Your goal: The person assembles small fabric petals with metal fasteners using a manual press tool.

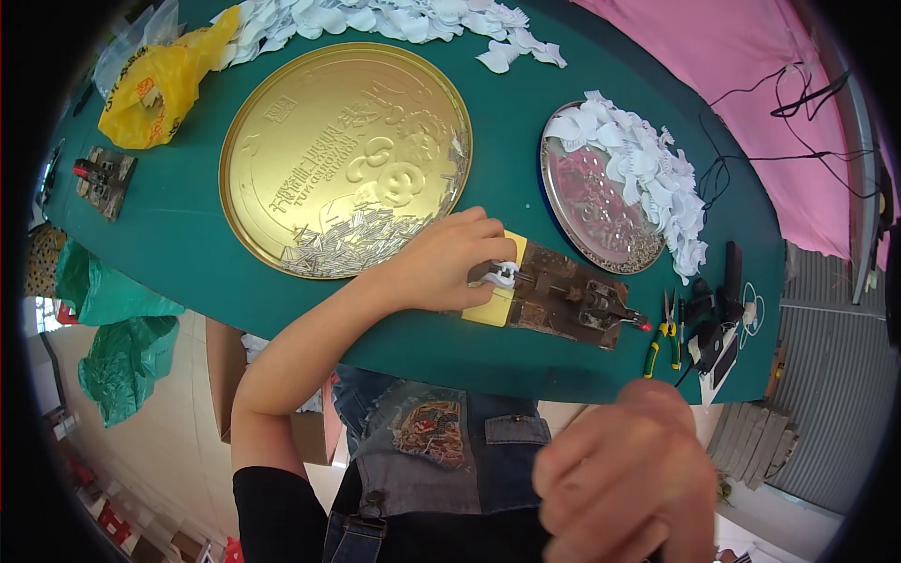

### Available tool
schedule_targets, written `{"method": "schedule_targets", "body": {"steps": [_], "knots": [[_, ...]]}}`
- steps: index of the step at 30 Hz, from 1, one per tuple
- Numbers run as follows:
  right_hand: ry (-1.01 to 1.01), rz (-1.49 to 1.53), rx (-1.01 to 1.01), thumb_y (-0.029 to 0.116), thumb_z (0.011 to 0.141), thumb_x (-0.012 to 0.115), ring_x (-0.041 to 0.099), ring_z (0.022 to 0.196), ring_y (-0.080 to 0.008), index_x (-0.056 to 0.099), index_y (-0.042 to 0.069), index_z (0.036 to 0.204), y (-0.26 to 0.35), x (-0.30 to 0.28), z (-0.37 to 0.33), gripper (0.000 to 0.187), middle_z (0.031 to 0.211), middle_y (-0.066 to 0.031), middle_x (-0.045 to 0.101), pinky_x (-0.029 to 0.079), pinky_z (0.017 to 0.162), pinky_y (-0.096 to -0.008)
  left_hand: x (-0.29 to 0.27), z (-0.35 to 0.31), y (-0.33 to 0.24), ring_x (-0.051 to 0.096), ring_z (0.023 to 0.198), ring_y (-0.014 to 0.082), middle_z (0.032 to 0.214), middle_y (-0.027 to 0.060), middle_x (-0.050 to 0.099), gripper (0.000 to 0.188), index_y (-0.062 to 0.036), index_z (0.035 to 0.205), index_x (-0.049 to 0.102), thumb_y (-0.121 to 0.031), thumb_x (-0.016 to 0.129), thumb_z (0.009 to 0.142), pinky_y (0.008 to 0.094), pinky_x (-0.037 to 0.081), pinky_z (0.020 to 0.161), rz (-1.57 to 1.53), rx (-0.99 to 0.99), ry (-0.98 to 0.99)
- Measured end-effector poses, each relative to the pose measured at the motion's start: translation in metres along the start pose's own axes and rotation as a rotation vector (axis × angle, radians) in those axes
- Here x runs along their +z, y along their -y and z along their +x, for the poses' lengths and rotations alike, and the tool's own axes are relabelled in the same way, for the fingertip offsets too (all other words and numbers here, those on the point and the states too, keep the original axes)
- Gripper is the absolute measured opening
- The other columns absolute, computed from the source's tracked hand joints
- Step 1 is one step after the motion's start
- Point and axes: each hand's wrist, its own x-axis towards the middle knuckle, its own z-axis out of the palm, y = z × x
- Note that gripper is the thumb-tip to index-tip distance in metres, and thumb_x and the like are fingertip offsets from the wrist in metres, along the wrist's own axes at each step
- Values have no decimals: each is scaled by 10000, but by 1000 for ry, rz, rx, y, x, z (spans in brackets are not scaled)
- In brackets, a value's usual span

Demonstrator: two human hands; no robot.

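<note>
My left hand point(458, 261) is closed at the left end of a brown metal toggle-clamp fixture point(563, 298). Its fingertips pinch a small white plastic-looking piece point(505, 274) beside the fixture's thin rod, over a yellow pad point(488, 311). The fixture's lever ends in a red tip, off to the right. Close to the camera, my right hand point(629, 469) is raised with curled fingers, somewhat blurred; what it may hold is hidden. Beyond my left forearm lies a round gold embossed tray point(328, 131) with many small silver metal pins point(352, 239) along its near edge.
A silver-rimmed round tray point(601, 211) carries small metal parts and white cut pieces point(648, 169). Yellow-handled pliers point(665, 336) and a black device point(718, 328) lie at right. More white pieces point(366, 19), a yellow bag point(164, 89) and a second clamp point(105, 181) occupy the far and left table.
</note>
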Motion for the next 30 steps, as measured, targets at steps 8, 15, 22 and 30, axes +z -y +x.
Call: {"method": "schedule_targets", "body": {"steps": [8,15,22,30], "knots": [[-241,-936,687,200,850,706,668,833,-260,717,63,1023,-129,-66,-8,221,986,-93,703,537,728,-365,-3,-7,-3,610,1082,352,1111,140,666,536,-92,1221,652,-148,722,693,461,501,907,-87,-6,-32],[-14,-1028,915,138,713,713,698,776,-381,740,38,846,-207,-73,3,168,828,-185,705,552,687,-479,-1,-3,-4,633,775,269,905,131,668,473,-51,1195,663,-153,735,739,391,515,716,-30,-44,51],[104,-1013,1047,199,636,750,698,740,-313,735,83,690,-230,-75,20,129,743,-138,706,551,673,-425,-4,-1,-8,638,1033,351,1070,168,685,511,-68,1200,682,-114,701,691,469,507,920,-118,-132,87],[-25,-984,985,218,614,756,687,681,-277,718,77,693,-220,-84,1,165,682,-100,691,544,649,-395,1,-3,-3,625,1041,352,1078,146,675,456,-86,1154,687,-115,703,700,459,501,912,-129,-138,75]]}}
